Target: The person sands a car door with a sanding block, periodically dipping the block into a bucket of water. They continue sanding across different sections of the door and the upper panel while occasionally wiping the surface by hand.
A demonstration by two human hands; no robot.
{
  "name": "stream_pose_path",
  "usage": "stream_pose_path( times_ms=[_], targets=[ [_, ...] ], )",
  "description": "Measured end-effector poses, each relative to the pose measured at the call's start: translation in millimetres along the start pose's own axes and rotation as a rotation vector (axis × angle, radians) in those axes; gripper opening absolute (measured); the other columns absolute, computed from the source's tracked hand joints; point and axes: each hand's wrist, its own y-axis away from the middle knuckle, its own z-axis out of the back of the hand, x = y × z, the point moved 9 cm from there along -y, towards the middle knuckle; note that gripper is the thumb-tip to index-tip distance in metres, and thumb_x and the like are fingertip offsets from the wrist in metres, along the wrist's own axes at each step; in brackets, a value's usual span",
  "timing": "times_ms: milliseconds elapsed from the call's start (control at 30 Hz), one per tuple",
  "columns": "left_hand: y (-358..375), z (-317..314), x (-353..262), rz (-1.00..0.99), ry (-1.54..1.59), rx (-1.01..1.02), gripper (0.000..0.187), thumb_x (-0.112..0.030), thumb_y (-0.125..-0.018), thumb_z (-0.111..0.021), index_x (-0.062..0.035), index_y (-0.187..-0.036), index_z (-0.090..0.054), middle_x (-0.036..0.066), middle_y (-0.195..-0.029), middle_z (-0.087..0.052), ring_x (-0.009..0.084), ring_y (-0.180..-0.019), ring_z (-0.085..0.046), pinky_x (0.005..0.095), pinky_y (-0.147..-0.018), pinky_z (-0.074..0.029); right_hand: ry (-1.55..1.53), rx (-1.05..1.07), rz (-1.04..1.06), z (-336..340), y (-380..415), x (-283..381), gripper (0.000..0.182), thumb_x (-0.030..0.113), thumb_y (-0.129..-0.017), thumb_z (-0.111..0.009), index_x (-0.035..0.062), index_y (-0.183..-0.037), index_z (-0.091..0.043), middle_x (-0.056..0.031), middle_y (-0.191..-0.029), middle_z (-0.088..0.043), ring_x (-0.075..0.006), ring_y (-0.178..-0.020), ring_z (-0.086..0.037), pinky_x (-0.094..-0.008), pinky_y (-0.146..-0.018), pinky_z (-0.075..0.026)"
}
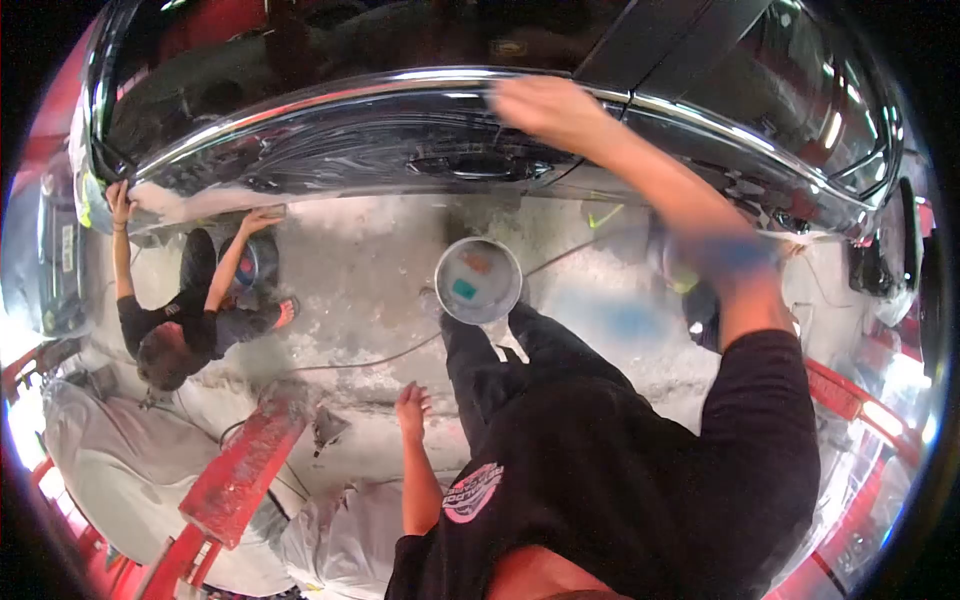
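Note:
My right hand (540,108) is up at the black car door (340,150), beside the chrome trim strip (400,80) under the window. Its fingers are curled toward the panel and slightly blurred; whatever they hold is hidden. Streaky smears cover the door to the left of that hand, above the door handle (480,168). My left hand (412,408) hangs low at my side with fingers apart and nothing in it. Between my feet and the car stands a round bucket (443,285) of cloudy liquid, with a teal block (464,289) and an orange piece (476,262) inside.
At left, a co-worker (175,330) crouches with both hands at the car's lower side. A red lift arm (250,465) rises behind my left side, near grey-white sheeting (120,470). A thin cable (370,362) crosses the wet concrete floor (350,270). Another red bar (850,395) is at right.

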Motion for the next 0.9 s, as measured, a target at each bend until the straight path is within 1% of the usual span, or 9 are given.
stream_pose_path(
  times_ms=[100, 200, 267, 367, 467, 533, 600, 833, 900],
  targets=[
    [2, 17, 14, 0.004, -0.011, -0.079, 0.039, -0.025, -0.108, -0.059, -0.0066, -0.143, -0.062, 0.008, -0.112, -0.075, 0.0165, -0.084, -0.070, 0.0313, -0.062, -0.056, 0.201, 0.119, -0.044, 20, 54, -19, 0.029, 0.010, -0.088, -0.065, 0.0014, -0.116, -0.064, -0.0130, -0.121, -0.071, -0.0276, -0.098, -0.073, -0.0385, -0.082, -0.062],
    [-9, 25, 49, 0.062, -0.100, -0.030, 0.041, -0.027, -0.108, -0.061, -0.0077, -0.144, -0.061, 0.007, -0.112, -0.075, 0.0174, -0.083, -0.070, 0.0324, -0.062, -0.056, -0.075, -0.035, -0.038, -10, -16, 4, 0.010, 0.011, -0.090, -0.063, 0.0064, -0.092, -0.054, -0.0100, -0.089, -0.060, -0.0291, -0.086, -0.069, -0.0424, -0.073, -0.059],
    [-2, 12, 52, 0.095, -0.182, 0.030, 0.042, -0.028, -0.107, -0.061, -0.0077, -0.145, -0.061, 0.007, -0.113, -0.075, 0.0179, -0.083, -0.070, 0.0331, -0.063, -0.056, 0.017, -0.172, -0.018, -24, -66, 29, 0.010, 0.012, -0.091, -0.061, 0.0053, -0.088, -0.053, -0.0134, -0.087, -0.060, -0.0316, -0.081, -0.069, -0.0447, -0.066, -0.059],
    [6, 4, 34, 0.166, -0.237, 0.050, 0.045, -0.030, -0.108, -0.061, -0.0076, -0.146, -0.060, 0.007, -0.113, -0.075, 0.0186, -0.083, -0.070, 0.0346, -0.065, -0.057, -0.072, -0.079, -0.076, -26, -68, 22, 0.012, 0.012, -0.090, -0.062, 0.0052, -0.087, -0.053, -0.0129, -0.087, -0.061, -0.0324, -0.080, -0.069, -0.0450, -0.066, -0.059],
    [0, 1, 28, 0.056, -0.129, 0.060, 0.047, -0.030, -0.108, -0.061, -0.0079, -0.149, -0.059, 0.008, -0.113, -0.075, 0.0186, -0.084, -0.071, 0.0350, -0.067, -0.058, 0.044, 0.037, 0.018, 12, 21, -4, 0.012, 0.013, -0.090, -0.063, 0.0049, -0.097, -0.056, -0.0109, -0.098, -0.064, -0.0301, -0.093, -0.070, -0.0424, -0.077, -0.060],
    [3, 9, 33, 0.051, -0.063, -0.036, 0.043, -0.030, -0.108, -0.061, -0.0080, -0.145, -0.061, 0.007, -0.110, -0.075, 0.0178, -0.083, -0.071, 0.0343, -0.066, -0.058, 0.145, 0.021, -0.006, 37, 66, -18, 0.033, 0.011, -0.092, -0.062, -0.0015, -0.122, -0.062, -0.0119, -0.110, -0.068, -0.0284, -0.092, -0.069, -0.0416, -0.081, -0.058],
    [0, 7, 57, 0.053, 0.012, -0.033, 0.041, -0.030, -0.108, -0.061, -0.0084, -0.142, -0.062, 0.007, -0.108, -0.075, 0.0173, -0.082, -0.070, 0.0340, -0.065, -0.058, 0.167, 0.071, -0.066, 34, 54, -15, 0.027, 0.013, -0.090, -0.063, 0.0012, -0.114, -0.064, -0.0116, -0.106, -0.067, -0.0285, -0.092, -0.072, -0.0402, -0.079, -0.060],
    [11, -7, 94, 0.155, 0.011, -0.028, 0.042, -0.024, -0.106, -0.064, -0.0019, -0.141, -0.064, 0.008, -0.106, -0.076, 0.0147, -0.082, -0.071, 0.0304, -0.062, -0.057, -0.288, -0.138, -0.100, -100, -204, 67, 0.007, 0.009, -0.094, -0.060, 0.0016, -0.093, -0.061, -0.0172, -0.099, -0.068, -0.0337, -0.087, -0.073, -0.0451, -0.070, -0.062],
    [2, -3, 82, 0.108, -0.106, 0.011, 0.042, -0.023, -0.106, -0.064, -0.0016, -0.142, -0.063, 0.008, -0.105, -0.076, 0.0144, -0.081, -0.071, 0.0301, -0.062, -0.056, -0.185, -0.066, -0.058, -106, -232, 74, 0.011, 0.011, -0.096, -0.058, 0.0001, -0.094, -0.061, -0.0191, -0.101, -0.069, -0.0362, -0.089, -0.074, -0.0462, -0.070, -0.063]
  ],
)
